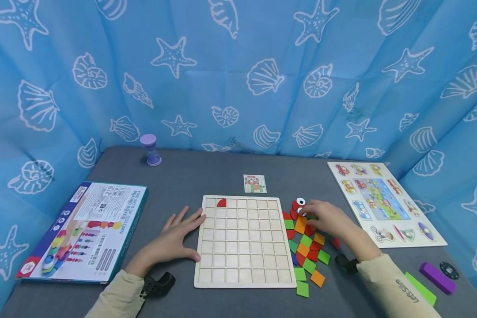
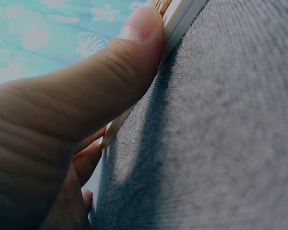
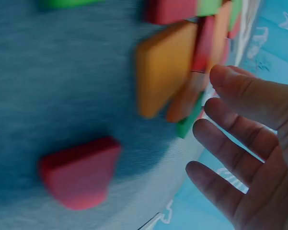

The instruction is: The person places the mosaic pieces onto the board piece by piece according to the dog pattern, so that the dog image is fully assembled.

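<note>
Right hand (image 1: 327, 219) is at the tiles (image 1: 306, 240) right of the board (image 1: 238, 243), can't tell if its grip's got one. They're crammed, so neighbours could scatter. Left hand (image 1: 176, 238)'s relaxed against the board.

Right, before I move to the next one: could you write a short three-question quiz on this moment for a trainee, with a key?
1. Which hand touches the left edge of the wooden grid board?
2. True or false: the only piece in the board's cells sits in the nearest row.
3. Along which side of the board do the loose coloured pieces lie? A) left B) right C) far

Key:
1. The left hand.
2. False: the red quarter-circle piece sits in the farthest row.
3. B.
</note>
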### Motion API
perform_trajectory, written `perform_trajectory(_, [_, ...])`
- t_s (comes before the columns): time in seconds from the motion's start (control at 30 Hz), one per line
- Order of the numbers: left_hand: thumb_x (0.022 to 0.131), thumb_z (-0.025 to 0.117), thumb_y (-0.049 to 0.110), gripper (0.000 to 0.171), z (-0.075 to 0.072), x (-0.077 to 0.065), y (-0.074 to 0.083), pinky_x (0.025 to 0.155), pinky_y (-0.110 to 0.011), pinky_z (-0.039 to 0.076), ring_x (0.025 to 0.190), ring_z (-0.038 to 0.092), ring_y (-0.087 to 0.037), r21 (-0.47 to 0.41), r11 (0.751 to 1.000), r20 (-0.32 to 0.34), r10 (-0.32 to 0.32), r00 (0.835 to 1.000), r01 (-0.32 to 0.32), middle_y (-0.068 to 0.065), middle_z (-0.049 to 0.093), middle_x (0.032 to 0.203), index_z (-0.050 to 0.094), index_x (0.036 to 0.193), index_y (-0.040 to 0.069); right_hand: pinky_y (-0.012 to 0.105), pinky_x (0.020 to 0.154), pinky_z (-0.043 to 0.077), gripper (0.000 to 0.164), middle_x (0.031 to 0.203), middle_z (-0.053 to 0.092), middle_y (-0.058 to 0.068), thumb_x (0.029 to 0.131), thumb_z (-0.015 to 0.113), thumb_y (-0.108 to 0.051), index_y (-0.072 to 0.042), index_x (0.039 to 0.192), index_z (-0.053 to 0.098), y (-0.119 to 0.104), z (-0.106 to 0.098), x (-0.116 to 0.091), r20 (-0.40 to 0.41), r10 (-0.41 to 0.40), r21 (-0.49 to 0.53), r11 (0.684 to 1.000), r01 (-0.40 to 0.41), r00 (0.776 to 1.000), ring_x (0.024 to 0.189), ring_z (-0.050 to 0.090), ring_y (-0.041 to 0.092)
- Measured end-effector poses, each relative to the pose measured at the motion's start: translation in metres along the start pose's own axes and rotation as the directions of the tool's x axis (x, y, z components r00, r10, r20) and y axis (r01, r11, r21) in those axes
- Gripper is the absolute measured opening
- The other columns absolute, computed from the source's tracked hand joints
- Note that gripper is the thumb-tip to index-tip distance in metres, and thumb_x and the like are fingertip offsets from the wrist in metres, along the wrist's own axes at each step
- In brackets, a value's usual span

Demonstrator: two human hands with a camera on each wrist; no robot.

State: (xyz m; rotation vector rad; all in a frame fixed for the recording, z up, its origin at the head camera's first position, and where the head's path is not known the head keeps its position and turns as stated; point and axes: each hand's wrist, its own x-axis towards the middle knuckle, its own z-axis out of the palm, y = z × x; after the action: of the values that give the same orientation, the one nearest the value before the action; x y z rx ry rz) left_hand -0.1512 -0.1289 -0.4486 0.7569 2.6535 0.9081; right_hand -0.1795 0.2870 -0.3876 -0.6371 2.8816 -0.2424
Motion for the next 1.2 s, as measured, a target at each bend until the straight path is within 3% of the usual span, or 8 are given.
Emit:
perform_trajectory(0.27, [0.054, 0.069, 0.061, 0.105, 0.0001, 0.0006, 0.0005, 0.102, -0.058, -0.002, 0.135, -0.002, -0.033, 0.0, 1.0, 0.002, -0.008, 1.0, 0.008, 0.001, 0.016, 0.148, 0.027, 0.141, 0.021, 0.035, 0.07, 0.048, 0.022, 0.094, 0.059, -0.001, 0.076, 0.069, -0.016, -0.018, 0.098, 0.067, 0.0006, 0.0028, -0.0007, 0.008, -0.036, -0.026, 0.999, 0.036, 0.999, 0.081, 0.054, 0.014])
perform_trajectory(0.57, [0.053, 0.069, 0.061, 0.105, -0.0002, 0.0003, 0.002, 0.102, -0.057, -0.001, 0.135, -0.001, -0.034, 0.001, 1.0, -0.003, -0.008, 1.0, 0.008, 0.0, 0.017, 0.148, 0.028, 0.141, 0.021, 0.032, 0.066, 0.047, 0.022, 0.096, 0.058, -0.001, 0.076, 0.07, -0.021, -0.019, 0.097, 0.064, 0.0038, 0.0001, -0.0003, 0.043, -0.002, -0.037, 0.999, 0.004, 0.999, 0.077, 0.052, 0.013])
perform_trajectory(0.8, [0.053, 0.07, 0.061, 0.105, -0.0002, 0.0, 0.0006, 0.102, -0.057, -0.001, 0.135, 0.0, -0.033, 0.001, 1.0, -0.004, -0.018, 1.0, 0.018, 0.0, 0.018, 0.148, 0.028, 0.141, 0.021, 0.038, 0.072, 0.049, 0.03, 0.101, 0.059, 0.003, 0.075, 0.07, -0.023, -0.021, 0.104, 0.064, 0.0009, -0.0006, 0.0041, 0.06, 0.019, -0.045, 0.999, -0.016, 0.998, 0.083, 0.053, 0.017])
perform_trajectory(1.2, [0.052, 0.068, 0.063, 0.106, 0.0008, 0.0001, -0.0011, 0.102, -0.057, -0.001, 0.135, 0.0, -0.033, 0.007, 1.0, -0.012, -0.01, 1.0, 0.01, 0.001, 0.017, 0.148, 0.028, 0.141, 0.022, 0.031, 0.065, 0.047, 0.034, 0.092, 0.057, -0.001, 0.071, 0.073, -0.028, -0.019, 0.102, 0.064, -0.0015, -0.002, 0.0078, 0.084, 0.01, -0.089, 0.996, -0.002, 0.996, 0.075, 0.05, 0.012])
